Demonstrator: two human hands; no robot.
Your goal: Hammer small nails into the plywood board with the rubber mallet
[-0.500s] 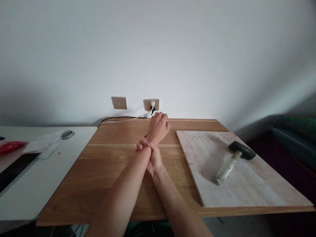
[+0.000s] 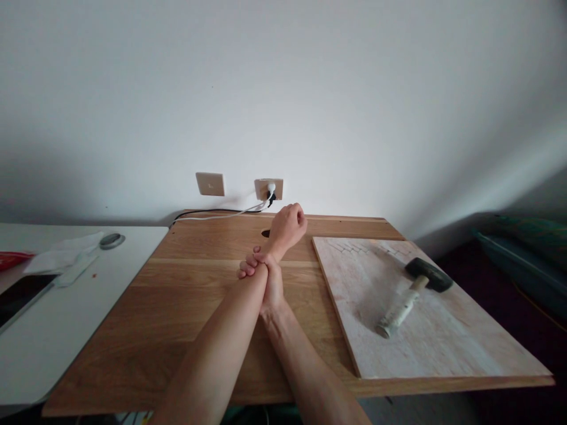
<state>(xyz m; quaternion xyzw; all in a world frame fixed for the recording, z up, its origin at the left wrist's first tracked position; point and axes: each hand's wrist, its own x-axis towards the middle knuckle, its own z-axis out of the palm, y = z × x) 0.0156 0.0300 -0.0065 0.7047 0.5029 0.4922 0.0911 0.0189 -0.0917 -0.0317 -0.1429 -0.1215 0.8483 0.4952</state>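
My left hand (image 2: 289, 226) is curled into a loose fist above the far part of the wooden table, near the wall. Nothing shows inside its fingers. My right hand (image 2: 269, 271) is wrapped around my left wrist from the right side, its fingertips poking out on the left. To the right of my hands, a mallet (image 2: 410, 298) with a black head and a worn, pale handle lies on a whitish board (image 2: 443, 348).
The wooden table (image 2: 190, 307) stands against a white wall with two socket plates (image 2: 210, 184). Cables (image 2: 212, 217) run from one plate. On the white table (image 2: 88, 319) at left lie a dark-screened device (image 2: 26, 295), white tissue (image 2: 66, 251) and a round grey object (image 2: 111, 241).
My left fist has turned at the wrist, with its curled finger side now showing. My right hand keeps its hold on the wrist. The view has shifted slightly.
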